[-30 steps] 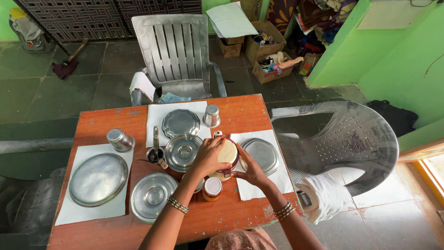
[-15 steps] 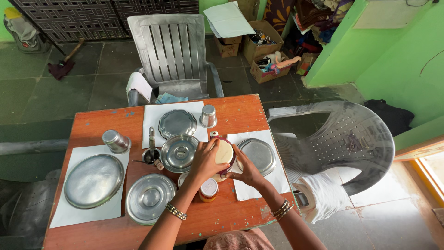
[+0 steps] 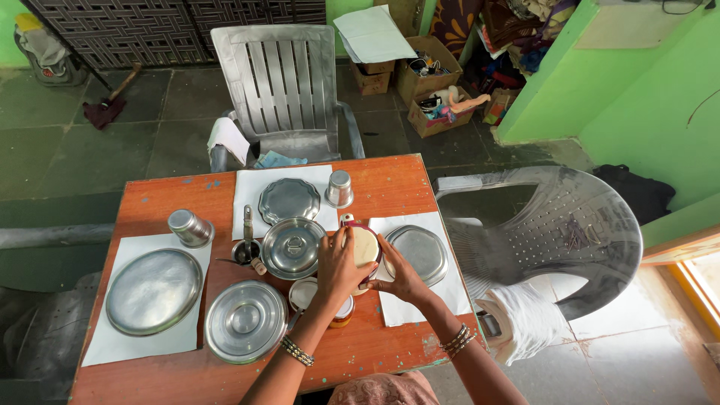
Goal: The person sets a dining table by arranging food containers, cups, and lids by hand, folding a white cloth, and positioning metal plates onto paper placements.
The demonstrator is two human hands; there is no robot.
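1. Both forearms reach up from the bottom of the frame; left hand [image 3: 339,264] and right hand [image 3: 397,276] meet at centre.
2. Cream-lidded maroon container [image 3: 364,247] sits on the bench [image 3: 390,180], fingers of both hands clamped around its sides.
3. Since half a second ago, the left hand now covers the small orange jar [image 3: 343,312]; a small steel bowl [image 3: 302,294] shows beside it.

Jar [image 3: 343,311] mostly under left wrist
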